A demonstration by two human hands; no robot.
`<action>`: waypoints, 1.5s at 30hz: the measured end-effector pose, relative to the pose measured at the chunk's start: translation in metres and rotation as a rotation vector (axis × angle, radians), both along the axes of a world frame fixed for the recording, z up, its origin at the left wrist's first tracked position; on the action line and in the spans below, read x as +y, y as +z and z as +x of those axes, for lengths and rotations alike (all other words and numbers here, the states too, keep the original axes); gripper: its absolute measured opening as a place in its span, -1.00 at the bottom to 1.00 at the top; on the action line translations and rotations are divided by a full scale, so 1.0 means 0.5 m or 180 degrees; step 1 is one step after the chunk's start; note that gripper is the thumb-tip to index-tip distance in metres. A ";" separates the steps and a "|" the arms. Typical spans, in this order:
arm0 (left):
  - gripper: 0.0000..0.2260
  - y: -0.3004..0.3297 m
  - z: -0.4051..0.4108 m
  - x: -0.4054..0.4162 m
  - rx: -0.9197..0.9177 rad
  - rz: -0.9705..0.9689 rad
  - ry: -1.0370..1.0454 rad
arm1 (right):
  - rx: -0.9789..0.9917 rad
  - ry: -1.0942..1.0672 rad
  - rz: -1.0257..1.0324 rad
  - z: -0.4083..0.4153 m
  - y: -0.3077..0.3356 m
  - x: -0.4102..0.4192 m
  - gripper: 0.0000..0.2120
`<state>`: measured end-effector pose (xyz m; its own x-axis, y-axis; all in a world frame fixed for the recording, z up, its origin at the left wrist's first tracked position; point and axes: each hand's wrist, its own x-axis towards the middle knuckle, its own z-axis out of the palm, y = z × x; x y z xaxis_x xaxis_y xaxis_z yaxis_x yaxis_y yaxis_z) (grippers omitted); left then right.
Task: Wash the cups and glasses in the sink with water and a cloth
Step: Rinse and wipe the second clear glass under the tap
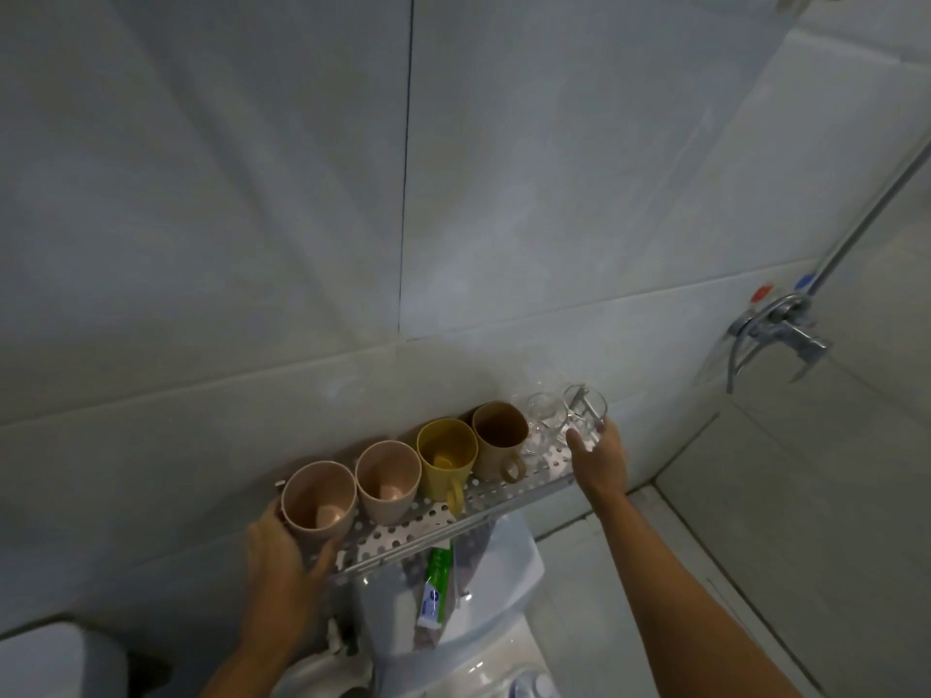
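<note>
At the left end of the perforated metal shelf (pixel 433 516), the leftmost pink cup (pixel 318 497) is being gripped by the left hand (pixel 282 551), with the fingers curled round its lower wall and the thumb laid along the front. A second pink cup (pixel 388 480), a yellow mug (pixel 447 456) and a brown mug (pixel 500 438) are being left standing upright in a touching row. Small clear glasses (pixel 541 420) are being kept beside the brown mug, though their number cannot be told. At the right end, a clear glass (pixel 584 414) is being held by the right hand (pixel 599 458), the fingers wrapped round its base. No sink or cloth is being shown. In judgement, both vessels are best lifted straight up, so that neighbours are not being knocked; the glass is likely slippery, and a firm grip is being advised. A toothpaste tube (pixel 436 586) is lying below the shelf.
</note>
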<state>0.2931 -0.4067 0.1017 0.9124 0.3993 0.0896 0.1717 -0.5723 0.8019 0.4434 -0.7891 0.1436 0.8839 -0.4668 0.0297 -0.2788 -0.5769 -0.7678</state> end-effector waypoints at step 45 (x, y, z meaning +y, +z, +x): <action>-0.41 0.032 -0.022 -0.013 0.0261 -0.0240 0.0096 | -0.0643 0.0553 -0.1030 -0.211 -0.098 0.256 -0.80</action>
<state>0.2823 -0.4130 0.1175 0.9029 0.4295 -0.0162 0.2548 -0.5045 0.8249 0.3377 -0.6610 0.0946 0.9100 -0.2495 0.3312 -0.0186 -0.8224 -0.5685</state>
